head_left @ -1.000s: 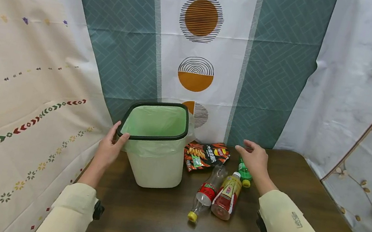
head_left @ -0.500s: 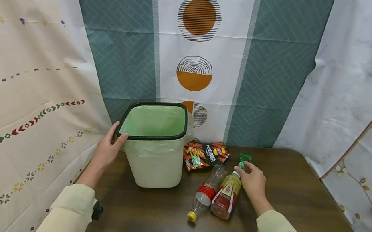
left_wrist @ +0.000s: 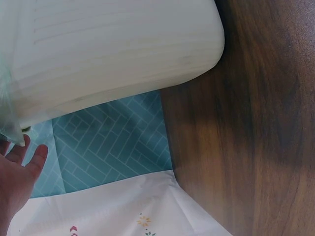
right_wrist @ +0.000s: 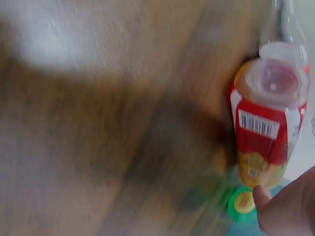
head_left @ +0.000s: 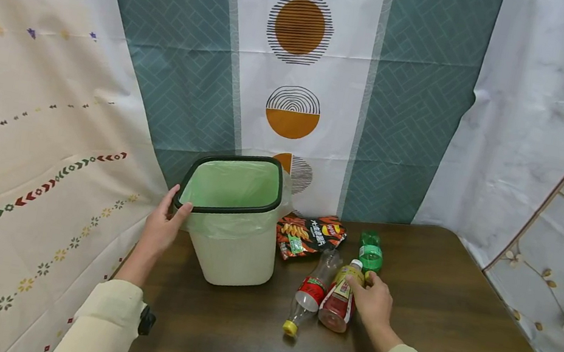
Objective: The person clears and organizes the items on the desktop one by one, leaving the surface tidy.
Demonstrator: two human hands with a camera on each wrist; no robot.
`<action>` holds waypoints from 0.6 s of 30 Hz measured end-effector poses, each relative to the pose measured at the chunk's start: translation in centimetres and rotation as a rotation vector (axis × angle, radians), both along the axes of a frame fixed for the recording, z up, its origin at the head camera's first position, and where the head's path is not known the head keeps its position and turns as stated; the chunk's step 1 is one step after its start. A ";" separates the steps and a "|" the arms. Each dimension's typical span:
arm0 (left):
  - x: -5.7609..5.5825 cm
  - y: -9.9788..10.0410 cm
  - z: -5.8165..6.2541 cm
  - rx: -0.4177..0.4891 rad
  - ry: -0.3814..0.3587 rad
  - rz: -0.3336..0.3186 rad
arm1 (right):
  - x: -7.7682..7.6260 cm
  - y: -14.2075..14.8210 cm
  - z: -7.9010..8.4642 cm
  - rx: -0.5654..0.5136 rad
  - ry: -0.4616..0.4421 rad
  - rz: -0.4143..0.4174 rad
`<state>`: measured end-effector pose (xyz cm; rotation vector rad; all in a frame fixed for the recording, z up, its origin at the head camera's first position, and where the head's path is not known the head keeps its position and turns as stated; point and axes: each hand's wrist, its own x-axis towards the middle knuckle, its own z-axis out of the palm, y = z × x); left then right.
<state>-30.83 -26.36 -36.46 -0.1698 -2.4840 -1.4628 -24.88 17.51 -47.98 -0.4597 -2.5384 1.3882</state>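
In the head view my left hand [head_left: 160, 232] is at the near left corner of a pale green trash bin [head_left: 231, 251], fingers and thumb spread at its black rim. The left wrist view shows that hand [left_wrist: 17, 174] next to the bin's wall [left_wrist: 113, 54]. My right hand [head_left: 372, 300] is low over the right side of a yellow-and-red labelled plastic bottle [head_left: 337, 305], thumb overlapping its label. In the right wrist view the thumb [right_wrist: 263, 199] is at the bottle's yellow end [right_wrist: 263, 169], beside a yellow-and-green cap [right_wrist: 243, 204].
A clear bottle with a red label [head_left: 312, 291] lies left of the labelled one, yellow cap toward me. Behind are a green bottle [head_left: 371, 251] and a black-and-orange chip bag [head_left: 311, 236]. All are on the brown wooden table [head_left: 450, 301]. Patterned cloths [head_left: 416, 129] surround it.
My right hand has come down and toward me, from over the green bottle to the side of the yellow-and-red bottle. The green bottle shows again. My left hand stays at the bin's rim.
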 end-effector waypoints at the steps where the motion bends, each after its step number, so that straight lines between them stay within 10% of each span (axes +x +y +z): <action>1: 0.0 0.0 0.0 0.000 -0.001 0.000 | 0.2 -0.2 -0.1 -0.004 -0.002 -0.004; 18: 0.1 0.0 0.0 -0.006 0.001 0.004 | 1.9 -2.5 -0.8 -0.059 -0.062 -0.027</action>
